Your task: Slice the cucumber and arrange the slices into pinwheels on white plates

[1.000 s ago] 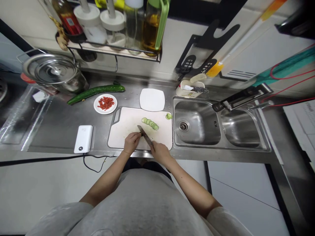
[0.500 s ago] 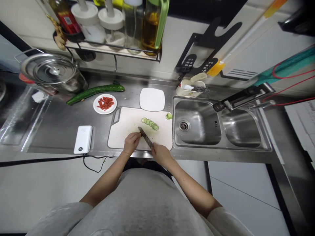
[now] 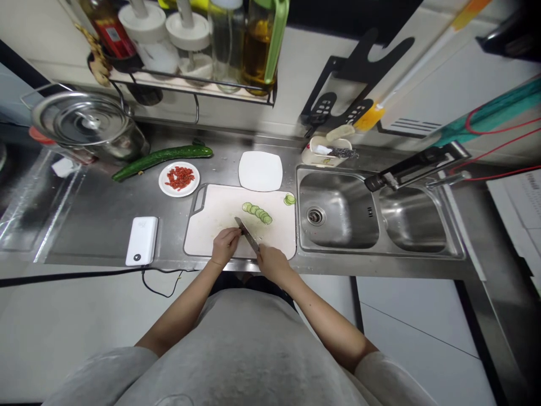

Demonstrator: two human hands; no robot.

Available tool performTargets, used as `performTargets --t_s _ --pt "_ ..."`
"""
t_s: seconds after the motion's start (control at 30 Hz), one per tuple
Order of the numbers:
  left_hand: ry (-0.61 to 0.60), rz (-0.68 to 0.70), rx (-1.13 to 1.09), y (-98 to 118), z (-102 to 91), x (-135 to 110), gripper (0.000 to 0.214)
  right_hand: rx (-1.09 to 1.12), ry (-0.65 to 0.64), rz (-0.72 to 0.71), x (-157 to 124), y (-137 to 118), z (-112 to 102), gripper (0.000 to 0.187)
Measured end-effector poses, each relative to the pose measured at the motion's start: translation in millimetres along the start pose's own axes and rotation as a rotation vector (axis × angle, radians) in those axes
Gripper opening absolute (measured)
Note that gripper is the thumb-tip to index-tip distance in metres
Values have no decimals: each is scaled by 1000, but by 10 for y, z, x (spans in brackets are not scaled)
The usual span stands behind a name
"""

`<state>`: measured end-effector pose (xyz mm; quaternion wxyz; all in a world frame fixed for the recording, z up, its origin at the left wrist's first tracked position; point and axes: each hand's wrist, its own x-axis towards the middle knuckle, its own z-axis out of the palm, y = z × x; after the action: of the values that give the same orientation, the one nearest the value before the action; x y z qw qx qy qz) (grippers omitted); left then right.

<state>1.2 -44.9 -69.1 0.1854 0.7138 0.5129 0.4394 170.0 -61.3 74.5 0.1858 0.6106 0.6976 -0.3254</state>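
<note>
My right hand [image 3: 274,264] is wrapped round the handle of a kitchen knife [image 3: 248,235], whose blade points up and left over the white cutting board [image 3: 215,208]. Close against the blade, the fingers of my left hand [image 3: 226,246] are pinched together. Something small and dark shows at their tips, too little of it to name. Beyond the blade a row of overlapping cucumber slices [image 3: 257,212] lies on the board. A few more cucumber slices [image 3: 289,199] sit at its upper right corner.
Behind the board are a whole cucumber [image 3: 169,157], a plate [image 3: 168,188] of chopped red pieces and a white square plate [image 3: 260,171]. A white power bank [image 3: 141,241] with a cable lies left. A double sink [image 3: 338,248] is right; a steel pot [image 3: 131,141] stands back left.
The knife and my right hand have shifted slightly left along my left fingertips. My left hand keeps its pinch, and the slices lie as before.
</note>
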Motion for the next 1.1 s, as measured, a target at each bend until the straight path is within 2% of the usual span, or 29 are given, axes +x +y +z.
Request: performTargets --t_s 0.37,0.87,1.1 --pt "-10 -19 -12 26 -13 16 18 -10 42 -6 65 -33 58 27" --pt "-16 -29 -9 42 -25 28 19 -21 28 0 141 -52 88 29" --pt "-18 -40 -13 54 -32 39 18 -25 37 6 267 -98 221 29"
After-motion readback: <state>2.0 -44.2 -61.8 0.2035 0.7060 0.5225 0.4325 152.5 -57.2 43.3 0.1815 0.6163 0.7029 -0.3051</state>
